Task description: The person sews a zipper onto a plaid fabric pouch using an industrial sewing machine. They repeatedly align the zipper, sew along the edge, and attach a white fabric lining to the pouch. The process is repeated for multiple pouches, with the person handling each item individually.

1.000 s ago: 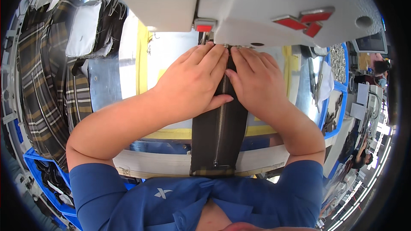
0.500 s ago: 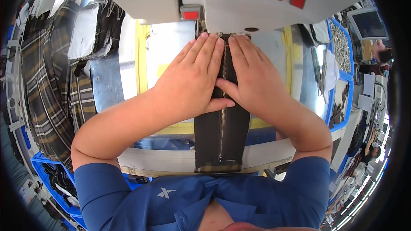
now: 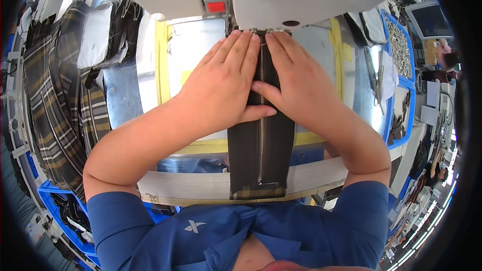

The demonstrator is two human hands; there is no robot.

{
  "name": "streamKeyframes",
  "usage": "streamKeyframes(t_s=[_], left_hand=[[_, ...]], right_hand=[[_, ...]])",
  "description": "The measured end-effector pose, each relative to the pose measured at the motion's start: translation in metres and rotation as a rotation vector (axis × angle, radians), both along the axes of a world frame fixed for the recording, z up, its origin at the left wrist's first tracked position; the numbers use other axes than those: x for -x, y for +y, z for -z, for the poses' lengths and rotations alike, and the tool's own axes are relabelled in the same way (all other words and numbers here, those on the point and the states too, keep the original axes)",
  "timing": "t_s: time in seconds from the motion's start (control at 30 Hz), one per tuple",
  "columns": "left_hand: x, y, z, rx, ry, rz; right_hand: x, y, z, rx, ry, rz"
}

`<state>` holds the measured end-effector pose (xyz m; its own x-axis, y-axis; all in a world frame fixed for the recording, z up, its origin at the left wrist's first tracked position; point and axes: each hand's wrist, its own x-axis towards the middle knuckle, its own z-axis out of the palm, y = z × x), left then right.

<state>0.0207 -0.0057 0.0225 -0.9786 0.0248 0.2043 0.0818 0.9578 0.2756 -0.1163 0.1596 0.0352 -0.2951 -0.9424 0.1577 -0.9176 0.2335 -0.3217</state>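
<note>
The step in hand seems to be guiding a black fabric strip (image 3: 244, 158) under the white machine head (image 3: 281, 0), with the left hand (image 3: 219, 83) and right hand (image 3: 304, 83) open and pressing it flat, gripping nothing; the next move likely calls for even pressure and a straight line. The strip lies lengthwise on the desk (image 3: 186, 179), smooth, a metal zipper (image 3: 261, 143) down its middle and plaid showing at the near end.
</note>
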Motion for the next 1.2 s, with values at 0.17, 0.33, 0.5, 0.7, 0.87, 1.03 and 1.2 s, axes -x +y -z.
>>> streamKeyframes(t_s=[0.17,0.33,0.5,0.7,0.87,1.03,1.2], left_hand=[[0.0006,-0.0003,0.0,-0.012,0.009,-0.005],[0.0028,-0.0018,-0.0028,-0.031,-0.007,-0.01],[0.004,-0.0021,-0.005,-0.038,-0.008,-0.014],[0.0054,-0.0029,-0.0066,-0.04,-0.027,-0.015],[0.005,-0.0031,-0.0068,-0.049,-0.029,-0.015],[0.0048,-0.0023,-0.0066,-0.044,-0.029,-0.014],[0.0045,-0.0051,-0.0051,-0.089,-0.001,0.013]], right_hand=[[0.0011,0.0,-0.0009,0.001,-0.027,0.02],[0.0008,-0.0016,-0.006,-0.032,-0.023,0.01],[0.0011,-0.001,-0.0044,-0.014,-0.03,0.013],[0.0018,-0.0006,-0.0033,-0.008,-0.028,0.009],[0.0016,0.0002,-0.0029,-0.004,-0.001,0.003],[0.0017,0.0011,-0.0042,-0.017,0.012,-0.007],[0.0015,-0.0004,-0.0047,-0.041,0.016,0.022]])
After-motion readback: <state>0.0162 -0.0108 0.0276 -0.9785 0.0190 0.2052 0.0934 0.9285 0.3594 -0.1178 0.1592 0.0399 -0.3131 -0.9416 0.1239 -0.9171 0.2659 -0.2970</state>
